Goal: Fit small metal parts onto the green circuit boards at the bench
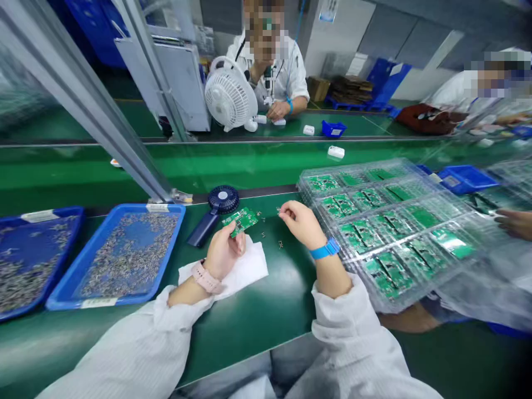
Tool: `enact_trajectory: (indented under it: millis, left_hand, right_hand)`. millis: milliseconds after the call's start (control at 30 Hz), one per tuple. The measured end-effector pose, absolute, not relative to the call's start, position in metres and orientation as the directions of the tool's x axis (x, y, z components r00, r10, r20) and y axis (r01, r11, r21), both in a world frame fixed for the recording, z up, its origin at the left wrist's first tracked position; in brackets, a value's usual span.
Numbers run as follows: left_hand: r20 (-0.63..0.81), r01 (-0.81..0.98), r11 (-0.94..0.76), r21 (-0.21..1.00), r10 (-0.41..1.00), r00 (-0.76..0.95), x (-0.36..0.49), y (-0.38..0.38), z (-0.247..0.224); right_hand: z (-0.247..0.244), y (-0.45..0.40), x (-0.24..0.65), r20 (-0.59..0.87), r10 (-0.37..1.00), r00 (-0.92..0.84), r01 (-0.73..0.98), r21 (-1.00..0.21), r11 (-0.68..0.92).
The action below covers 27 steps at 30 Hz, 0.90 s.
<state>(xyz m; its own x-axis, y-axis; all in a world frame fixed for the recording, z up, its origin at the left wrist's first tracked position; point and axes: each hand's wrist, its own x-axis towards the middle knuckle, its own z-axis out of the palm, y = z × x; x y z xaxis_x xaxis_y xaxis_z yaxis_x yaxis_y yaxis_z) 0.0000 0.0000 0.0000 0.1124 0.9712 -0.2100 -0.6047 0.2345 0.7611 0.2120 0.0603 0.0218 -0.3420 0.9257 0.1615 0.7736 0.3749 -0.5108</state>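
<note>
Green circuit board (246, 220) partly hidden by the left hand (225, 250).

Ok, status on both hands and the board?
Left hand holds green circuit board. Right hand at a tiny part, grip unclear. Loose parts lie between the hands.

A glossy dark green worktop (245, 338) catches a soft white gleam. Along its far edge runs a flat bright green band (249, 166), with a second long green worktop (359, 123) behind it. A slanting grey metal post (100, 105) rises at the far edge's left part. Farther back stand a boxy pale grey cabinet (177, 83) and a whitish wall (344, 25) with grey rectangular panels (386, 30).
</note>
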Motion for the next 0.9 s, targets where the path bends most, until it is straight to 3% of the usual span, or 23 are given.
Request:
enact_trajectory:
  millis: [233, 333, 467, 600, 900]
  left_hand:
    - [-0.211, -0.605, 0.238, 0.76, 0.97, 0.117, -0.0014, -0.0021, 0.0008]
    - [-0.221, -0.597, 0.244, 0.764, 0.969, 0.113, -0.0012, -0.002, 0.0016]
    - [-0.218, -0.589, 0.242, 0.771, 0.969, 0.112, -0.0016, -0.0016, 0.0014]
    - [-0.22, -0.591, 0.245, 0.769, 0.969, 0.116, -0.002, -0.0019, 0.0009]
    - [-0.216, -0.592, 0.241, 0.769, 0.97, 0.115, -0.0024, -0.0012, 0.0011]
  right_hand:
    - [0.0176, 0.0539, 0.2094, 0.165, 0.922, -0.351, 0.764, -0.519, 0.384]
    - [0.0194, 0.053, 0.2084, 0.094, 0.92, -0.382, 0.789, -0.486, 0.377]
    - [0.0189, 0.0528, 0.2089, 0.143, 0.919, -0.367, 0.77, -0.509, 0.386]
    - [0.0172, 0.0526, 0.2099, 0.068, 0.921, -0.384, 0.803, -0.468, 0.369]
    - [0.0183, 0.0509, 0.2112, 0.121, 0.916, -0.383, 0.765, -0.514, 0.388]
